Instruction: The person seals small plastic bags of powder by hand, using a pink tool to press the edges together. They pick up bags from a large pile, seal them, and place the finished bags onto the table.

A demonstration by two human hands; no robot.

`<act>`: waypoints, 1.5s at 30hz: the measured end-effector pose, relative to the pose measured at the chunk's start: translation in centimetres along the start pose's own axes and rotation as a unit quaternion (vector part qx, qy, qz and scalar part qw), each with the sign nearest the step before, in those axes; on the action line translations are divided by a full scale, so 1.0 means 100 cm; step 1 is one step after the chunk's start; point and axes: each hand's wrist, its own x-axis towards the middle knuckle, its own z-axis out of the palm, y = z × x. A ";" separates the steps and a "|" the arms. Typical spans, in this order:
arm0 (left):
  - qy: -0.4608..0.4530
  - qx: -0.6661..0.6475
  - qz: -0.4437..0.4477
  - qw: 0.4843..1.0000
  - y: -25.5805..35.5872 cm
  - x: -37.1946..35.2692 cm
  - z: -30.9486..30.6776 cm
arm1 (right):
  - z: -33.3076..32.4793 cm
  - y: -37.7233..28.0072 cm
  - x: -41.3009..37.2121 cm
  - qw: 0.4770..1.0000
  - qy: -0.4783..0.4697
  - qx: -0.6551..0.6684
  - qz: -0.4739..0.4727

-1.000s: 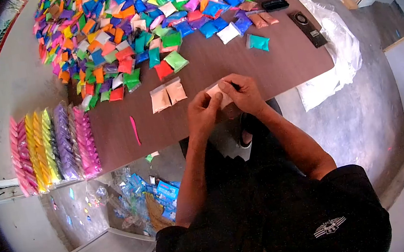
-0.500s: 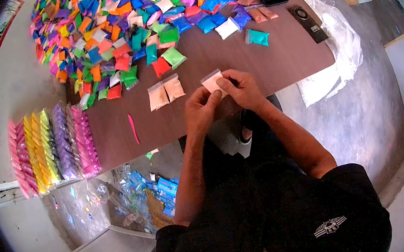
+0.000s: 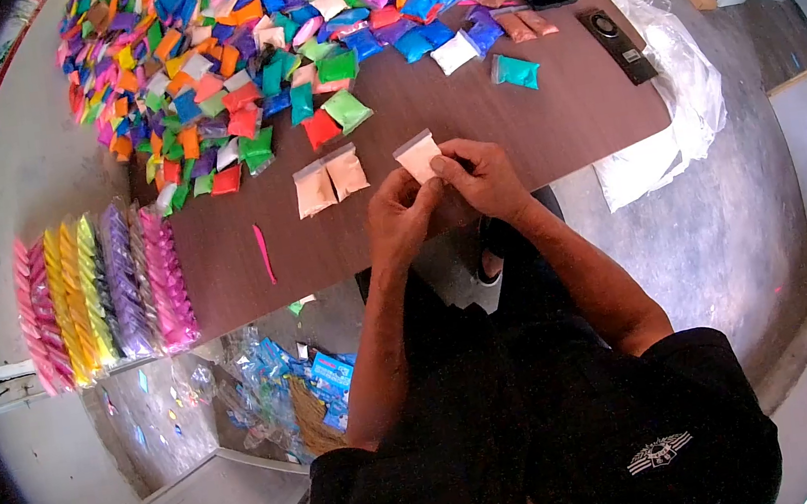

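Observation:
Between my two hands is a small clear packet with pale peach filling (image 3: 418, 156), held above the near edge of the brown table (image 3: 529, 126). My left hand (image 3: 401, 214) pinches its lower left corner, thumb on top. Across from it, my right hand (image 3: 477, 177) grips the right side with thumb and fingers. Two similar peach packets (image 3: 331, 179) lie side by side on the table, left of my hands. Farther left rests a thin pink plastic stick (image 3: 265, 254).
A big heap of colourful packets (image 3: 232, 82) covers the far left. Rows of twisted pink, yellow and purple packs (image 3: 106, 293) stand at the left edge. A teal packet (image 3: 514, 72), a black device (image 3: 616, 45) and white plastic sheeting (image 3: 659, 120) are on the right. Litter (image 3: 310, 389) lies below.
The held packet has shifted slightly left and tilted, and more of its face shows. Both hands keep their grip in nearly the same place.

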 end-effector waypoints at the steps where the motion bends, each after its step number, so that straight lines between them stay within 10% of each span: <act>1: 0.004 -0.025 0.005 1.000 -0.002 0.000 0.001 | 0.000 -0.002 0.000 1.000 0.000 0.000 0.000; 45: 0.025 -0.107 0.046 0.993 -0.013 0.002 -0.003 | -0.003 -0.001 -0.001 1.000 -0.019 0.000 -0.014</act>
